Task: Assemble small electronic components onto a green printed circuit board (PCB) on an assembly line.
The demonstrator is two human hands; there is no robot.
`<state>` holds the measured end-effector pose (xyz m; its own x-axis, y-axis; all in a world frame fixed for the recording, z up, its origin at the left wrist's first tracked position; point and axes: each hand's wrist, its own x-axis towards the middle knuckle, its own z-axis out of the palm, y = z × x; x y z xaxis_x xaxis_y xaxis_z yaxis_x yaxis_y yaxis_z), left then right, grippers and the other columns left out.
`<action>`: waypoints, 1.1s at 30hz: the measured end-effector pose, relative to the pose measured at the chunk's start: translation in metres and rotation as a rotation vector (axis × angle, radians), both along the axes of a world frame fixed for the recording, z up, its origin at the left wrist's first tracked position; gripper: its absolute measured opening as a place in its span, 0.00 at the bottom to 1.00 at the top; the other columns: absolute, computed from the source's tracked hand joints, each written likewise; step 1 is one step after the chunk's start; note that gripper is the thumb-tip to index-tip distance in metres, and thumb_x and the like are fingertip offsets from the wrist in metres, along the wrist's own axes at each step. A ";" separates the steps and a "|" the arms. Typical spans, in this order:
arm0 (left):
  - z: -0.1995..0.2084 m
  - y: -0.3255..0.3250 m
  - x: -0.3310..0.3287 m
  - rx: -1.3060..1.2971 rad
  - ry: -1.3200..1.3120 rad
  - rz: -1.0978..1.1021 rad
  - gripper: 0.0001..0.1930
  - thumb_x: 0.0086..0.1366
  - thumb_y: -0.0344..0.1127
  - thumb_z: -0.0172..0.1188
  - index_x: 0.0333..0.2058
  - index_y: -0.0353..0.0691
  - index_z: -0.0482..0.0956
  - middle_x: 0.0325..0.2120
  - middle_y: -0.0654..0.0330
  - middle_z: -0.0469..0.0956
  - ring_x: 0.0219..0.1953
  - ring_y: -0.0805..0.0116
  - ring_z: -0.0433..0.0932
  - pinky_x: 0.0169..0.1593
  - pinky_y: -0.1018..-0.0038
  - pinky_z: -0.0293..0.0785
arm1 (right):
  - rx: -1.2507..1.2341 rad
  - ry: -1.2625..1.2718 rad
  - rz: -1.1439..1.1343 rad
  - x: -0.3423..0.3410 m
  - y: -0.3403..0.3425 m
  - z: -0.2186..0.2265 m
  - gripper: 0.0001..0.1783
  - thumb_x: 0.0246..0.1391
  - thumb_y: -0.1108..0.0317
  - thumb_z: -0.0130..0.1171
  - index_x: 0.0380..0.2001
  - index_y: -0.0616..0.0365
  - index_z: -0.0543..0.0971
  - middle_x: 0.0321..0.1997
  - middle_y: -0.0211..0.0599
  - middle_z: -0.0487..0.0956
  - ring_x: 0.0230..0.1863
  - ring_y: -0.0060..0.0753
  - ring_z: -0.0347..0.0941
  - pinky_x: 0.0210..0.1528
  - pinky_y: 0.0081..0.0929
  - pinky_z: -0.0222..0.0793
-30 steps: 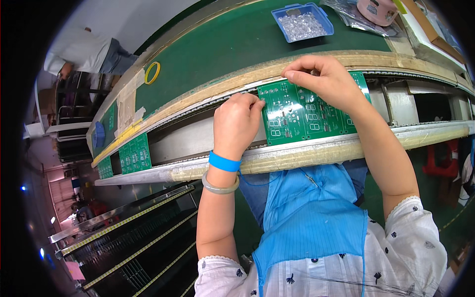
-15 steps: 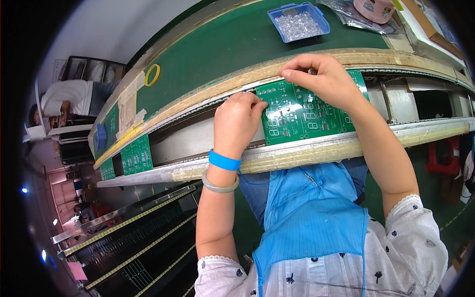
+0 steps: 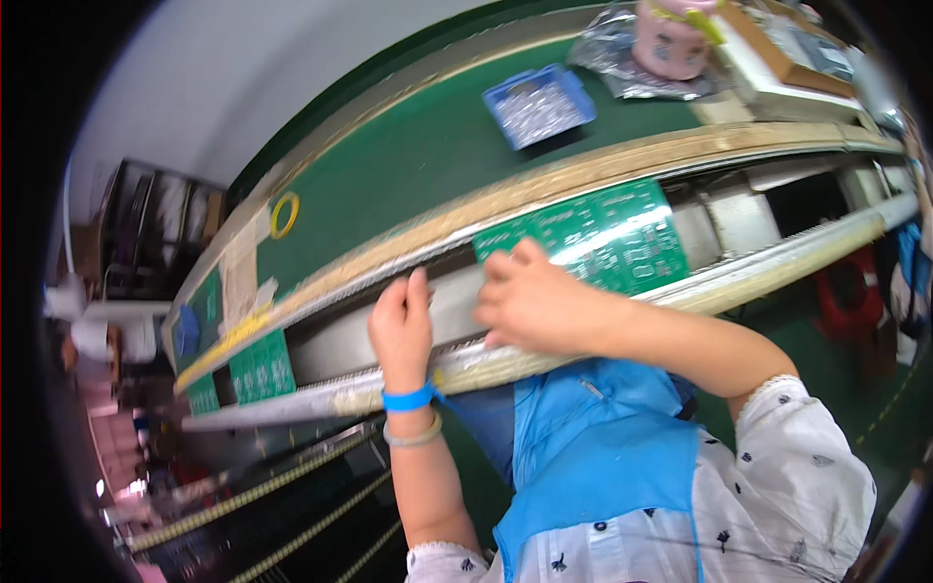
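My left hand (image 3: 400, 325) is closed, its thumb up against the curled fingers, above the open middle of the conveyor rail; what it holds, if anything, is hidden. A blue band and a pale bangle circle that wrist. To its right, my right hand (image 3: 530, 301) has bent fingers pointing at the left hand, smeared by motion; the two hands are apart. Behind the right hand, a green circuit board panel (image 3: 632, 238) lies across the rails, its near left part covered by that hand.
A blue bin (image 3: 539, 107) of small clear parts stands on the green bench (image 3: 408, 136). Nearby are a pink container (image 3: 671, 44) and plastic bags. A yellow tape roll (image 3: 284, 216) lies at left. More circuit boards (image 3: 262, 367) sit farther left on the conveyor.
My right hand has left the far edge of the board and come nearer, toward my left hand. My left hand has moved off the board's left edge. The view has shifted.
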<state>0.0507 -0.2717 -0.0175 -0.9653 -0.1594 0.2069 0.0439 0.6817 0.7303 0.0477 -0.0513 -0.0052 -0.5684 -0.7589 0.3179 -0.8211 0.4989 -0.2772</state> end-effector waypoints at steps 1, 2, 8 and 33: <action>0.001 -0.001 0.003 -0.004 -0.056 -0.006 0.20 0.71 0.44 0.58 0.26 0.33 0.81 0.20 0.55 0.79 0.23 0.70 0.74 0.31 0.70 0.71 | -0.020 0.024 -0.007 0.002 0.000 -0.004 0.16 0.48 0.48 0.66 0.28 0.49 0.82 0.32 0.26 0.78 0.47 0.36 0.68 0.48 0.41 0.59; 0.000 -0.002 0.006 -0.010 -0.113 -0.012 0.20 0.71 0.44 0.57 0.26 0.33 0.81 0.19 0.56 0.79 0.24 0.73 0.73 0.31 0.71 0.71 | -0.037 0.048 -0.013 0.004 0.001 -0.005 0.18 0.47 0.46 0.65 0.27 0.49 0.82 0.31 0.26 0.77 0.46 0.36 0.68 0.48 0.41 0.59; -0.001 -0.008 0.012 0.037 -0.152 -0.033 0.20 0.71 0.43 0.59 0.25 0.32 0.79 0.19 0.59 0.78 0.25 0.76 0.72 0.31 0.73 0.69 | -0.011 0.130 -0.123 0.019 0.033 -0.002 0.21 0.48 0.44 0.64 0.24 0.51 0.80 0.29 0.28 0.75 0.45 0.35 0.68 0.47 0.38 0.58; -0.005 -0.013 0.005 -0.028 -0.367 -0.142 0.18 0.69 0.46 0.61 0.35 0.32 0.83 0.26 0.59 0.82 0.27 0.73 0.76 0.34 0.75 0.72 | 0.606 0.040 -1.231 0.023 0.400 0.002 0.26 0.57 0.40 0.56 0.28 0.51 0.87 0.34 0.32 0.84 0.46 0.35 0.75 0.55 0.48 0.57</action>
<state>0.0556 -0.2843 -0.0222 -0.9879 -0.0184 -0.1538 -0.1215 0.7079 0.6958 0.0705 0.3490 -0.0033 -0.9680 0.1998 0.1521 0.2338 0.9380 0.2558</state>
